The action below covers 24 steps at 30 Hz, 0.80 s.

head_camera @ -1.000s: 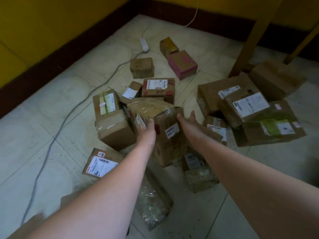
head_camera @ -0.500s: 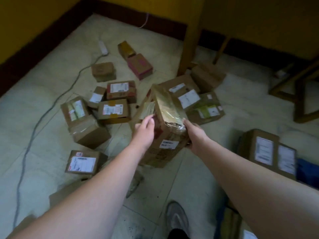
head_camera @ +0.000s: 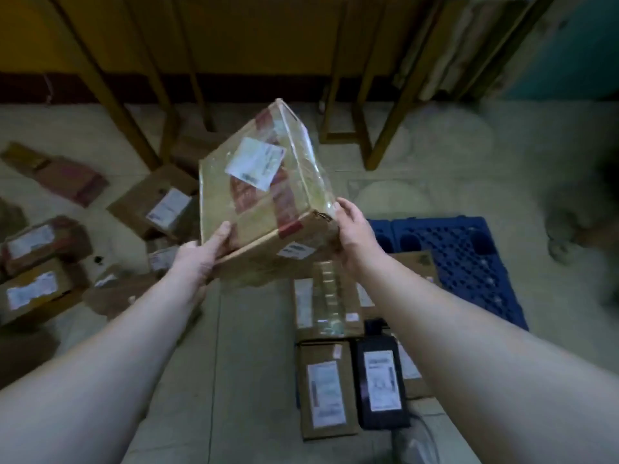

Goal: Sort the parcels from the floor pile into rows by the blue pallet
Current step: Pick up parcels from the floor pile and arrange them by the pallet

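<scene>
Head view: both hands hold a brown cardboard parcel wrapped in clear glossy tape (head_camera: 264, 192) up in the air, tilted, one corner pointing upward; it bears red tape bands, a white label on its upper face and a smaller white label on its lower side; the left hand (head_camera: 201, 256) grips its lower left edge, thumb on the face; the right hand (head_camera: 351, 234) clasps its right corner; below lie sorted parcels in rows (head_camera: 326, 393) on the pale tiled floor (head_camera: 241, 363), just beside the blue plastic pallet (head_camera: 469, 259); unsorted cardboard boxes (head_camera: 40, 262) lie scattered at left.
</scene>
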Each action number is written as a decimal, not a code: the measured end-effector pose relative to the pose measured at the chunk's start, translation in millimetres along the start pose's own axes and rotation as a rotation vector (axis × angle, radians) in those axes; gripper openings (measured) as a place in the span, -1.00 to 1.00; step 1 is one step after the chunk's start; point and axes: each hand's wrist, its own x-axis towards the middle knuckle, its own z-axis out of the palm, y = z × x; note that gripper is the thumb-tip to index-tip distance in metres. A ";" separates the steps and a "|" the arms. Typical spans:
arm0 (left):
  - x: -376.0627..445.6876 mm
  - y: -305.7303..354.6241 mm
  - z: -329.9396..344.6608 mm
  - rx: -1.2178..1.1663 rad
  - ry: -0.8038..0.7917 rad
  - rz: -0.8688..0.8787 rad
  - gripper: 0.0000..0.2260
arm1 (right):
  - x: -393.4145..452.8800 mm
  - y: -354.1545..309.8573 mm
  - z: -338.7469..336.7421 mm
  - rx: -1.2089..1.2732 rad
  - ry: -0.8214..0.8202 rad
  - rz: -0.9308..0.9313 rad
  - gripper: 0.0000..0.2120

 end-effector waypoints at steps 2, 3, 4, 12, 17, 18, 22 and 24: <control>-13.9 -4.9 64.9 -0.021 -0.062 0.049 -0.80 | 17.7 6.4 -70.2 -0.090 0.035 0.000 -0.69; -17.4 -9.4 96.7 -0.002 -0.085 0.066 -0.85 | 27.2 9.6 -104.0 -0.106 0.037 0.031 -0.70; -24.3 -12.3 130.9 0.012 -0.118 0.069 -0.87 | 34.5 8.5 -135.4 -0.096 0.024 0.071 -0.67; -47.0 -25.3 336.7 0.046 -0.298 -0.030 -0.52 | 84.0 -9.1 -345.4 -0.071 -0.077 0.424 0.05; -50.2 -3.9 391.7 0.030 -0.347 -0.079 -0.52 | 106.9 -17.3 -411.0 -0.060 -0.174 0.412 -0.10; -49.0 -0.1 397.6 0.034 -0.341 -0.076 -0.54 | 108.6 -20.0 -417.2 -0.069 -0.171 0.406 -0.11; -40.1 4.9 419.7 -0.079 -0.268 -0.163 -0.25 | 115.4 -18.0 -423.5 0.040 -0.081 0.400 -0.35; -35.4 6.8 435.1 -0.172 -0.199 -0.248 0.00 | 117.2 -14.2 -410.7 0.109 -0.033 0.396 -0.39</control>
